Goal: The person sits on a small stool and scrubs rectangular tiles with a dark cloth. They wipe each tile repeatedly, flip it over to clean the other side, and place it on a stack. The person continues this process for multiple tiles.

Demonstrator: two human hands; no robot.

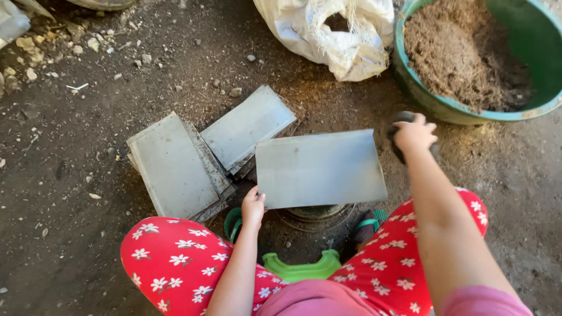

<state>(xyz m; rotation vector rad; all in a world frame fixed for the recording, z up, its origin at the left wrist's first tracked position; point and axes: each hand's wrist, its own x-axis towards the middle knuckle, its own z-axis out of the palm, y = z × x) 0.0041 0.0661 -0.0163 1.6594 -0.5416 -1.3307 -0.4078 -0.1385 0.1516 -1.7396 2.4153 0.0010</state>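
a grey slab [321, 168] is held at its corner by the left hand [253, 208]; a dark lump [399, 136] is clutched by the right hand [414, 133].

Red trousers printed with small white flowers [175, 257] are worn with a pink top [316, 298]; bare forearms are seen, and green-strapped sandals [369, 225] on the feet.

The green basin [530, 35] of brown soil at two o'clock is cut off by the frame's edges, and the right hand [414, 133] mostly hides a dark object [400, 117] in its grip.
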